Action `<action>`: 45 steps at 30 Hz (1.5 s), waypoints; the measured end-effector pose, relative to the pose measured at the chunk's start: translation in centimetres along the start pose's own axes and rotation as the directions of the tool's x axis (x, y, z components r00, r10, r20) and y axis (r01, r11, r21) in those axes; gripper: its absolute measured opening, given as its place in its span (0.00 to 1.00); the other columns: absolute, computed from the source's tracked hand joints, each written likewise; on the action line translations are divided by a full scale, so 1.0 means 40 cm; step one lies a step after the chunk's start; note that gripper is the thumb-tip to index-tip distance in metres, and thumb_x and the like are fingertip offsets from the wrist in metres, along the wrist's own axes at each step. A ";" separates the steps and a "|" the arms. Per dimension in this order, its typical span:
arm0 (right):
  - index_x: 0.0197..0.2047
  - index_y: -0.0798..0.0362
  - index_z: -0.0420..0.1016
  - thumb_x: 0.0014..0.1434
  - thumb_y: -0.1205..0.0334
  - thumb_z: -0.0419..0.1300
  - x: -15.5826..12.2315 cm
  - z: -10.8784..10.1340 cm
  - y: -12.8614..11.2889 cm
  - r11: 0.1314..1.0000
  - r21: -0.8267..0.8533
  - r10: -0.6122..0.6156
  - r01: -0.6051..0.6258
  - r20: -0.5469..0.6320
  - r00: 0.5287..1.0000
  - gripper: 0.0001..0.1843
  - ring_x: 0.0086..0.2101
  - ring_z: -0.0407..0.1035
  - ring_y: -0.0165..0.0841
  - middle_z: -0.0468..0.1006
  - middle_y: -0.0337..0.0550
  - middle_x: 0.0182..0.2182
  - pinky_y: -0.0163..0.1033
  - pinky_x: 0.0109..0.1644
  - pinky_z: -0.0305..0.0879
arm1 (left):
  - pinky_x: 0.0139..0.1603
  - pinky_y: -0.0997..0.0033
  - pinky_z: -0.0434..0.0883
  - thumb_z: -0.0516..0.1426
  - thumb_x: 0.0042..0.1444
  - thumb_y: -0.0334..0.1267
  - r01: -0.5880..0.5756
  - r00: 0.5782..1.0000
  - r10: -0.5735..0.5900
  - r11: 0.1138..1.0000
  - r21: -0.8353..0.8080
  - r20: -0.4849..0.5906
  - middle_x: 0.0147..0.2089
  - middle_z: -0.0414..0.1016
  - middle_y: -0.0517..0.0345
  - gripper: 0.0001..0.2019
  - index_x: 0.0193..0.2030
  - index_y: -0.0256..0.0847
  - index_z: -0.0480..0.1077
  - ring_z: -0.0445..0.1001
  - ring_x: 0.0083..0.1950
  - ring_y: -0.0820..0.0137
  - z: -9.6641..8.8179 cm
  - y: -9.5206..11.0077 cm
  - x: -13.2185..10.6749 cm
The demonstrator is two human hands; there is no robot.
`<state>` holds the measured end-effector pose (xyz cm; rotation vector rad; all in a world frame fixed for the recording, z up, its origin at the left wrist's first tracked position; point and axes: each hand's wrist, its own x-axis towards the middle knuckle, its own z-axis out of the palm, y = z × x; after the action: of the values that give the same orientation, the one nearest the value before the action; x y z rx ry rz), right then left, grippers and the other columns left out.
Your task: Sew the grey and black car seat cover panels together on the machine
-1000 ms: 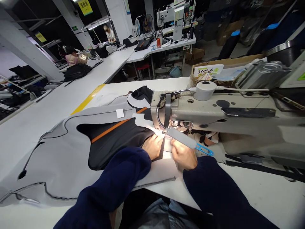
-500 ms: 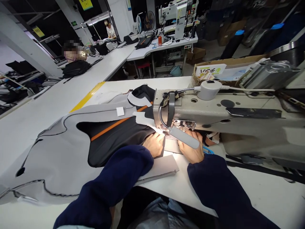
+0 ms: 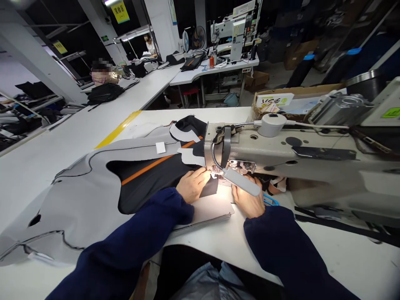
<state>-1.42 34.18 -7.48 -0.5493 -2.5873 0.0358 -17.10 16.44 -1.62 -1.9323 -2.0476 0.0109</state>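
A large grey fabric piece with a black panel and an orange stripe lies across the white table. My left hand rests on the black fabric just left of the sewing machine's needle, fingers curled and pinching the fabric edge. To the right of the needle, my right hand lies under the machine's small lamp arm, pressing on the fabric with fingers partly hidden. The grey sewing machine stretches off to the right.
A blue-handled tool lies beside my right hand. A cardboard box stands behind the machine. Another sewing machine sits on a far table. A person works at the long bench at the back left.
My left hand has slid forward toward the needle and now pinches the fabric edge. The right hand has moved further under the lamp arm. The fabric has shifted slightly away from me.
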 end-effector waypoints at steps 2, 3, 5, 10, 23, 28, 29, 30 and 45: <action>0.52 0.60 0.71 0.64 0.62 0.47 -0.006 -0.012 -0.016 0.997 0.071 -0.030 0.030 -0.012 0.999 0.19 0.54 0.58 0.49 0.71 0.58 0.47 0.58 0.60 0.50 | 0.50 0.67 0.66 0.45 0.61 0.28 0.014 1.000 -0.014 1.000 0.012 0.024 0.62 0.64 0.50 0.21 0.60 0.34 0.63 0.56 0.66 0.66 0.003 -0.013 0.009; 0.53 0.59 0.70 0.65 0.61 0.47 -0.009 -0.020 -0.024 0.987 0.150 -0.063 0.062 -0.002 0.998 0.19 0.55 0.58 0.48 0.71 0.58 0.49 0.57 0.60 0.51 | 0.50 0.68 0.67 0.46 0.60 0.28 0.034 0.999 -0.034 0.999 0.010 0.033 0.62 0.64 0.50 0.21 0.60 0.35 0.63 0.57 0.66 0.67 0.011 -0.020 0.017; 0.53 0.56 0.71 0.67 0.59 0.45 -0.014 -0.042 -0.039 0.907 0.401 -0.169 0.133 0.056 0.984 0.19 0.53 0.62 0.44 0.72 0.54 0.50 0.51 0.59 0.56 | 0.50 0.67 0.68 0.46 0.60 0.28 0.105 0.994 -0.104 0.994 -0.014 0.027 0.61 0.65 0.50 0.21 0.59 0.36 0.63 0.58 0.65 0.66 0.033 -0.037 0.036; 0.59 0.51 0.66 0.65 0.48 0.50 -0.026 -0.117 -0.079 0.497 0.866 -0.604 -0.054 0.390 0.695 0.24 0.37 0.72 0.34 0.78 0.40 0.38 0.36 0.41 0.68 | 0.58 0.66 0.67 0.48 0.58 0.26 0.141 0.990 -0.136 0.978 -0.157 0.038 0.48 0.72 0.47 0.15 0.47 0.34 0.72 0.66 0.56 0.64 0.072 -0.087 0.097; 0.60 0.63 0.61 0.44 0.48 0.71 -0.148 -0.103 -0.367 0.853 0.318 -0.520 0.413 0.448 0.727 0.47 0.40 0.66 0.44 0.70 0.59 0.47 0.49 0.40 0.69 | 0.42 0.61 0.64 0.52 0.53 0.30 -0.096 0.995 0.098 0.992 -0.079 0.031 0.40 0.73 0.50 0.08 0.36 0.34 0.72 0.68 0.44 0.62 0.070 -0.081 0.087; 0.61 0.62 0.59 0.50 0.42 0.64 -0.178 -0.062 -0.372 0.879 0.285 -0.474 0.382 0.445 0.760 0.44 0.42 0.67 0.47 0.55 0.69 0.63 0.49 0.36 0.69 | 0.40 0.63 0.61 0.53 0.55 0.31 -0.141 0.982 0.148 0.988 -0.066 0.117 0.36 0.74 0.52 0.08 0.37 0.35 0.72 0.69 0.41 0.65 0.073 -0.068 0.102; 0.62 0.62 0.58 0.51 0.41 0.64 -0.179 -0.062 -0.370 0.886 0.274 -0.462 0.373 0.465 0.756 0.45 0.41 0.67 0.47 0.56 0.70 0.62 0.50 0.36 0.69 | 0.39 0.64 0.61 0.53 0.56 0.32 -0.140 0.980 0.148 0.988 -0.067 0.136 0.35 0.74 0.52 0.08 0.37 0.35 0.73 0.70 0.40 0.65 0.071 -0.064 0.104; 0.62 0.62 0.58 0.51 0.39 0.62 -0.179 -0.062 -0.369 0.889 0.269 -0.458 0.372 0.479 0.749 0.45 0.40 0.68 0.46 0.57 0.70 0.62 0.49 0.36 0.69 | 0.39 0.64 0.61 0.52 0.57 0.32 -0.130 0.979 0.139 0.989 -0.068 0.148 0.35 0.74 0.52 0.08 0.37 0.35 0.73 0.70 0.40 0.66 0.070 -0.058 0.105; 0.42 0.56 0.68 0.59 0.68 0.54 -0.149 -0.075 -0.355 0.877 0.342 -0.472 0.338 0.478 0.741 0.07 0.33 0.69 0.39 0.72 0.48 0.34 0.43 0.31 0.62 | 0.40 0.63 0.61 0.52 0.55 0.30 0.038 0.977 -0.007 0.989 -0.141 0.215 0.35 0.73 0.49 0.07 0.32 0.33 0.72 0.69 0.43 0.63 0.097 0.026 0.080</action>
<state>-0.58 18.58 -5.82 0.1705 -3.1457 0.4033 -17.11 20.46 -4.79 -2.0738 -2.2652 0.0703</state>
